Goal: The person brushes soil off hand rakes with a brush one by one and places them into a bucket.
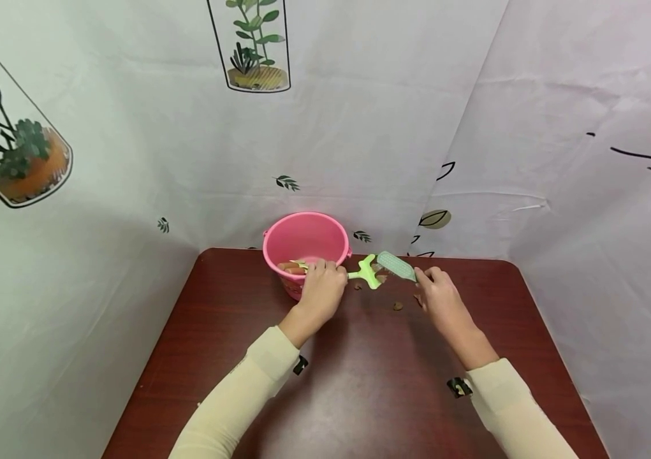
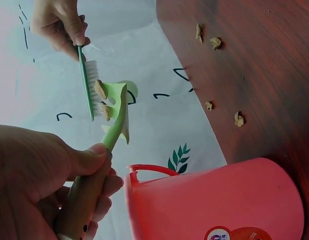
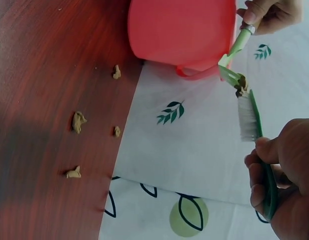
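My left hand [image 1: 321, 288] grips the brown wooden handle of a small light-green garden rake [image 2: 114, 120], close to the bucket's rim. In my right hand [image 1: 442, 298] is a green brush [image 1: 396, 266] with white bristles. Between the bristles and the rake's forked head are small brown crumpled pieces [image 2: 101, 89], held above the table in the left wrist view. The pink bucket [image 1: 285, 239] stands upright by the left hand, with orange-brown items [image 1: 292, 268] inside, partly hidden by its rim and the hand.
Several more brown pieces [image 3: 78, 121] lie scattered on the dark red wooden table [image 1: 359, 382], right of the bucket. A white cloth [image 1: 359, 140] with plant drawings hangs behind and at both sides of the table.
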Demonstrator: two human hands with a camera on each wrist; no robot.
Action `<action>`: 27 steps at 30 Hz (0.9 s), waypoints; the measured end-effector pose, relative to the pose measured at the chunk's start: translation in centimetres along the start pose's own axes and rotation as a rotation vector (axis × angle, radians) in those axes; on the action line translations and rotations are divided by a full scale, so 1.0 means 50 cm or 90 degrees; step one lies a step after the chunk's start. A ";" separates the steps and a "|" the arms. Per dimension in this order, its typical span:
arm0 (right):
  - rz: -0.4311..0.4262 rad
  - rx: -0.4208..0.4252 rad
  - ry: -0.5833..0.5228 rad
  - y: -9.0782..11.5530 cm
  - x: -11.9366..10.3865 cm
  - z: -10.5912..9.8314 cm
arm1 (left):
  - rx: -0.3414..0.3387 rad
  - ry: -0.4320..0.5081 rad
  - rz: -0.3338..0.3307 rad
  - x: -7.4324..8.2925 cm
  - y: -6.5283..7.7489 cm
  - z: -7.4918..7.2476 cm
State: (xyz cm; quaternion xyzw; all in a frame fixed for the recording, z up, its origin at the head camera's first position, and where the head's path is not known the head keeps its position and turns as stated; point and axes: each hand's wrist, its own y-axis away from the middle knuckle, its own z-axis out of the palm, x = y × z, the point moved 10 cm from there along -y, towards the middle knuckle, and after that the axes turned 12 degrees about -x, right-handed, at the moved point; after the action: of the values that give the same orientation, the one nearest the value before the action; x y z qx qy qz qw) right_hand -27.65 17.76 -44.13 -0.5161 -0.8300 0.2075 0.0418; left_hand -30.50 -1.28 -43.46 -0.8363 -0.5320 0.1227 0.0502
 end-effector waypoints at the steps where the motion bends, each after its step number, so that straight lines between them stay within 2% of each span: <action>1: 0.005 -0.002 -0.001 0.001 0.004 -0.001 | -0.001 -0.002 -0.001 0.000 0.001 0.001; 5: 0.021 0.007 -0.003 0.005 0.022 -0.010 | 0.003 -0.017 -0.002 -0.003 0.003 0.000; 10: 0.000 0.032 -0.016 0.007 0.022 -0.020 | -0.002 -0.013 0.006 -0.003 0.002 -0.003; 21: -0.072 0.056 -0.025 0.007 -0.024 -0.019 | -0.030 -0.017 0.028 0.013 -0.008 0.003; 27: -0.099 0.058 -0.023 0.007 -0.053 -0.012 | -0.007 -0.019 0.030 0.019 -0.011 -0.001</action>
State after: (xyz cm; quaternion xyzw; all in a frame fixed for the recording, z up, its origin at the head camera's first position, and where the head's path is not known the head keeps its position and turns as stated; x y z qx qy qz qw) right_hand -25.95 15.78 -43.34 -0.4441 -0.8578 0.2502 0.0659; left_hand -30.58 -0.18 -43.44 -0.8470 -0.5134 0.1335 0.0346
